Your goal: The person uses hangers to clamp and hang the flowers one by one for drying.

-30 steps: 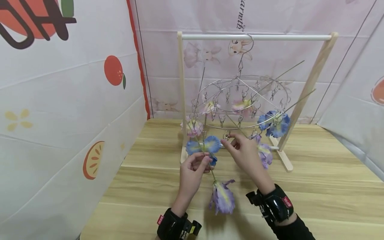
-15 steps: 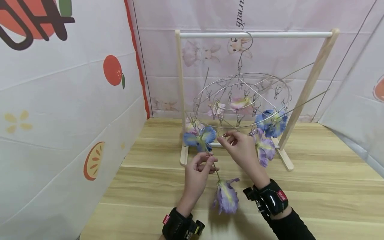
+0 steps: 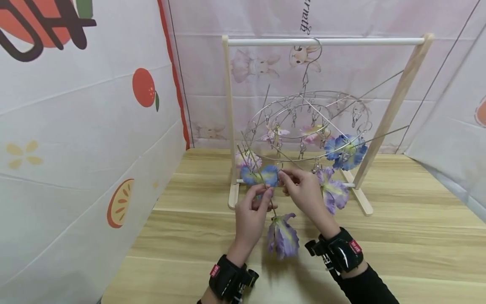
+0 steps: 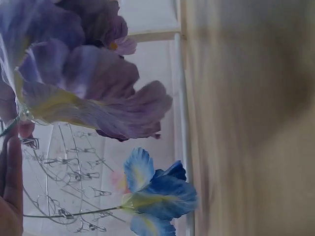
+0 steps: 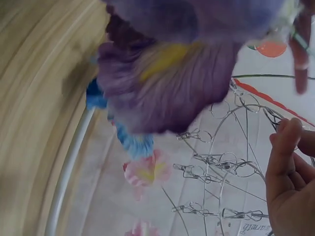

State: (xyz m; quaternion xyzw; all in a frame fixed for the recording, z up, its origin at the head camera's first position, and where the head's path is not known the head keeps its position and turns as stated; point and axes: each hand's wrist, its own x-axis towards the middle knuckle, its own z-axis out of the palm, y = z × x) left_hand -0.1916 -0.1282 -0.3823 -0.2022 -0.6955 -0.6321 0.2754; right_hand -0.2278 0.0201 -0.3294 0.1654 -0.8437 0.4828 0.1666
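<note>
My left hand (image 3: 251,217) pinches the thin green stem of a purple artificial iris (image 3: 283,237), whose bloom hangs downward below the fingers. In the left wrist view this iris (image 4: 93,93) fills the upper left. My right hand (image 3: 306,192) pinches a small metal clip (image 5: 272,117) at the near edge of the round wire hanger (image 3: 303,159); fingers partly hide the clip. Just behind my left hand hangs a blue iris (image 3: 252,175). To the right of my right hand hangs another purple iris (image 3: 334,192). Whether the held stem touches the clip I cannot tell.
The hanger hooks over the white rod (image 3: 265,42) of a wooden rack (image 3: 402,101). A blue flower (image 3: 346,153) and pink flowers (image 3: 315,133) hang on it, some long stems sticking out. Printed cloth (image 3: 95,139) walls the wood-grain table (image 3: 182,253).
My left hand has come up and slightly right with the purple iris, nearer my right hand. My right hand has shifted slightly left, still on the clip. The hanger and its flowers have swung a little.
</note>
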